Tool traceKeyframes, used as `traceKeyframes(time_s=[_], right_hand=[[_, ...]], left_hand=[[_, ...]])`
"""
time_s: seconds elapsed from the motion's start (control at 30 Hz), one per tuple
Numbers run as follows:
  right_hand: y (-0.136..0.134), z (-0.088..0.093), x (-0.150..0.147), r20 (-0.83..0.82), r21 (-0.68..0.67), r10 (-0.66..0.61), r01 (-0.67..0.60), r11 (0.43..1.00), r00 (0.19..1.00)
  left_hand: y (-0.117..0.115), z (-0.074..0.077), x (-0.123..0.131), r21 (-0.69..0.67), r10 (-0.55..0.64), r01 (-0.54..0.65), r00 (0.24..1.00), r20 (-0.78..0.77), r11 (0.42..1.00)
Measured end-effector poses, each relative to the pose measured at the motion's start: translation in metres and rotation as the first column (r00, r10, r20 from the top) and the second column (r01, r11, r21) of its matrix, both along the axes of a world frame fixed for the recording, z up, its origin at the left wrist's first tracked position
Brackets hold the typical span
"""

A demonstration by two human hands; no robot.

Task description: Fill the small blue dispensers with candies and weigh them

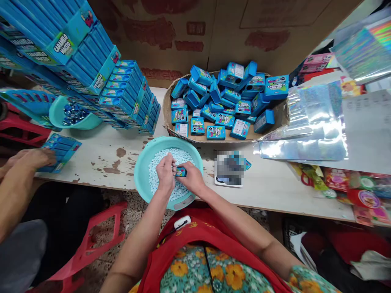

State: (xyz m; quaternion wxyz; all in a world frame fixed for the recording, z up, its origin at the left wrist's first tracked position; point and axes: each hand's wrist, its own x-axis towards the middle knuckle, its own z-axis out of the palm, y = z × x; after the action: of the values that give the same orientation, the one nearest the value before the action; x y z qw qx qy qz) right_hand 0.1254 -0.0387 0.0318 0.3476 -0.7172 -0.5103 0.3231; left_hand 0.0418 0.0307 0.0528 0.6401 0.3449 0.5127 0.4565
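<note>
Over a turquoise basin [141,162] on the table, both hands are close together. Small pale-blue candies [160,156] fill its bottom. My right hand [194,179] grips a small blue candy box [181,171] by its sides. Just left of that box, my left hand [166,173] is closed, its fingers curled in; whatever they hold is hidden. Behind the basin, a low cardboard tray [210,139] bears a heap of similar blue boxes [224,120].
Tall stacks of blue display cartons [131,93] stand at the back left, near a turquoise bowl [88,123] of dark wrapped sweets. A co-worker's hands [33,160] handle a carton at far left. Right lie a blurred-out object [229,169] and silvery sheets [314,122].
</note>
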Motion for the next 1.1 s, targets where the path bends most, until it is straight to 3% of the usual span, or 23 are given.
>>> traceKeyframes(time_s=[0.13, 0.2, 0.3, 0.37, 0.43, 0.5, 0.57, 0.63, 0.7, 0.8, 0.93, 1.0, 1.1], right_hand=[[-0.009, 0.006, 0.012, -0.173, 0.090, -0.020, 0.036, 0.995, 0.985], [-0.028, 0.018, 0.023, -0.270, 0.135, -0.052, 0.092, 0.987, 0.961], [-0.079, 0.041, 0.053, -0.336, 0.137, -0.136, 0.191, 0.972, 0.932], [-0.122, 0.052, 0.080, -0.295, 0.111, -0.299, 0.343, 0.933, 0.908], [-0.162, 0.050, 0.111, -0.213, 0.082, -0.552, 0.577, 0.812, 0.806], [-0.192, 0.030, 0.144, -0.129, 0.109, -0.782, 0.792, 0.600, 0.610], [-0.209, -0.003, 0.175, -0.099, 0.136, -0.884, 0.886, 0.443, 0.457], [-0.213, -0.041, 0.200, -0.030, 0.156, -0.924, 0.915, 0.373, 0.382], [-0.212, -0.073, 0.216, -0.008, 0.168, -0.943, 0.931, 0.325, 0.331], [-0.211, -0.094, 0.221, 0.022, 0.159, -0.946, 0.933, 0.322, 0.322], [-0.209, -0.072, 0.204, 0.238, 0.349, -0.921, 0.858, 0.376, 0.307], [-0.195, -0.055, 0.192, 0.321, 0.452, -0.882, 0.763, 0.462, 0.344], [-0.158, -0.042, 0.176, 0.295, 0.436, -0.764, 0.631, 0.642, 0.573]], left_hand=[[0.019, 0.008, -0.021, -0.077, 0.047, -0.038, 0.990, 0.130, 0.996], [0.029, 0.002, -0.037, -0.090, -0.042, 0.050, 0.996, 0.081, 0.995], [0.033, -0.018, -0.058, -0.179, -0.270, 0.245, 0.954, -0.130, 0.953], [0.030, -0.033, -0.066, -0.276, -0.357, 0.317, 0.928, -0.105, 0.907], [0.028, -0.044, -0.068, -0.323, -0.287, 0.268, 0.958, -0.011, 0.908], [0.027, -0.051, -0.065, -0.408, -0.236, 0.209, 0.972, -0.015, 0.889], [0.029, -0.050, -0.060, -0.506, -0.299, 0.240, 0.953, -0.037, 0.829], [0.033, -0.045, -0.056, -0.506, -0.362, 0.343, 0.930, 0.065, 0.791], [0.039, -0.038, -0.052, -0.395, -0.349, 0.417, 0.907, 0.236, 0.818], [0.046, -0.036, -0.046, -0.356, -0.274, 0.404, 0.891, 0.363, 0.843], [0.044, -0.046, -0.035, -0.524, -0.184, 0.357, 0.917, 0.355, 0.773], [0.041, -0.050, -0.032, -0.487, -0.162, 0.381, 0.887, 0.432, 0.786], [0.038, -0.057, -0.026, -0.469, -0.084, 0.297, 0.902, 0.424, 0.832]])
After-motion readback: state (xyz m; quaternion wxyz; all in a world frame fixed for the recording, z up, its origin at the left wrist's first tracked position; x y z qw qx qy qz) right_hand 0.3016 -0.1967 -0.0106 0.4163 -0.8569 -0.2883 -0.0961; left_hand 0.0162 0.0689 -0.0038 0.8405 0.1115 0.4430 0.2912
